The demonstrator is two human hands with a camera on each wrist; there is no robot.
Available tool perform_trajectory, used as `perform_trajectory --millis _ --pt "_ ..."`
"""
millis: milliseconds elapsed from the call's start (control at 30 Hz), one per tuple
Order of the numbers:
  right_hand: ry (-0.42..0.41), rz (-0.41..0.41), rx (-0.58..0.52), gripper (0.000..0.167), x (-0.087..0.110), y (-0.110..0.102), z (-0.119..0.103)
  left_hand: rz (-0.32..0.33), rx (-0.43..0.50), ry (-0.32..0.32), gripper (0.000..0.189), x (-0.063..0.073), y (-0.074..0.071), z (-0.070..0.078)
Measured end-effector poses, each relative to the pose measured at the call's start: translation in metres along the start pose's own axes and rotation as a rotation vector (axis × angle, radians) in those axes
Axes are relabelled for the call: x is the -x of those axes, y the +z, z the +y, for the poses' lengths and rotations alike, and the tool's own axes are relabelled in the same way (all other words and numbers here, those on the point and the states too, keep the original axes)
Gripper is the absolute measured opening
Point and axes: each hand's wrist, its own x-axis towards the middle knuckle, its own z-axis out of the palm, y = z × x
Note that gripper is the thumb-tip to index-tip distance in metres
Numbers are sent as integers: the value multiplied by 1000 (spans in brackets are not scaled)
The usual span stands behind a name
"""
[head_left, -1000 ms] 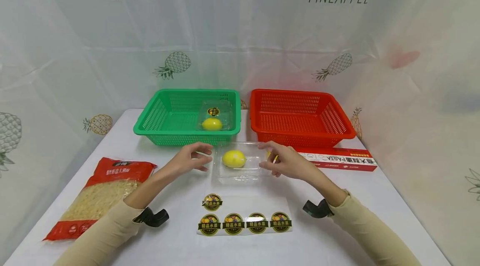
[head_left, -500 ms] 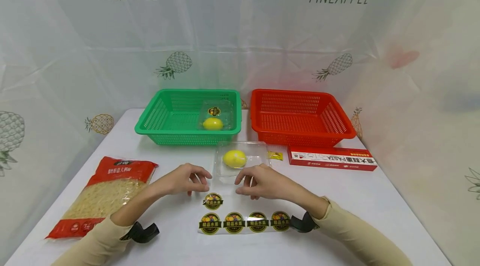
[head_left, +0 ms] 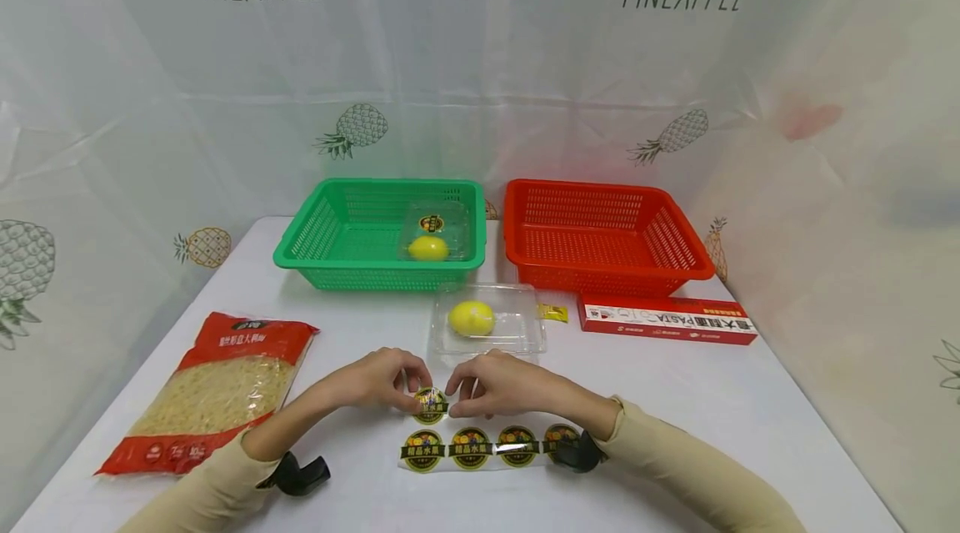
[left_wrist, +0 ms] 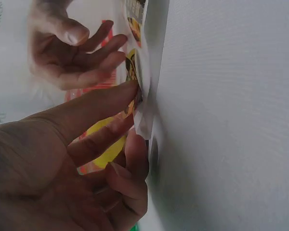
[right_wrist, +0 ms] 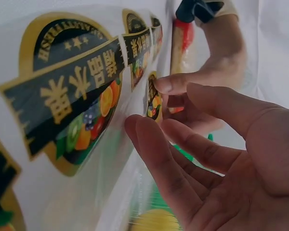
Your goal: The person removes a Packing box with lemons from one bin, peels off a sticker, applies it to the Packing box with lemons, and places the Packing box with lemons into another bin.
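Note:
A clear sheet of round black-and-gold fruit stickers (head_left: pixel 470 448) lies on the white table. My left hand (head_left: pixel 378 381) pinches its upper left corner, at the lone sticker (head_left: pixel 431 405). In the left wrist view the thumb (left_wrist: pixel 106 102) is on the sticker's face, the other fingers are by the sheet's edge, and that edge is slightly raised. My right hand (head_left: pixel 502 384) hovers over the sheet just right of this sticker, its fingers loosely bent and holding nothing. Behind the hands sits a clear plastic box (head_left: pixel 517 324) with a yellow lemon (head_left: pixel 471 319) inside.
At the back stand a green basket (head_left: pixel 375 276), holding another clear box with a lemon (head_left: pixel 428 248) and a sticker, and a red basket (head_left: pixel 600 276). A pasta box (head_left: pixel 667 319) and small yellow packet (head_left: pixel 553 313) lie right; a pasta bag (head_left: pixel 210 395) lies left.
Both hands have come down from beside the clear box toward the sticker sheet. My left hand has taken hold of the sheet at the lone sticker; my right hand has moved left beside it.

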Motion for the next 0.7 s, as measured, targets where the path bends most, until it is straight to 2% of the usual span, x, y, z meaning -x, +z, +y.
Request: perform_trajectory --millis 133,300,700 --pt "-1 -6 -1 26 -3 1 2 8 -31 17 21 -2 1 2" --pt "8 -14 -5 26 -4 1 4 19 -42 -6 19 -4 3 1" --pt "-17 -16 -7 37 -10 10 9 -18 54 20 10 -4 5 -1"
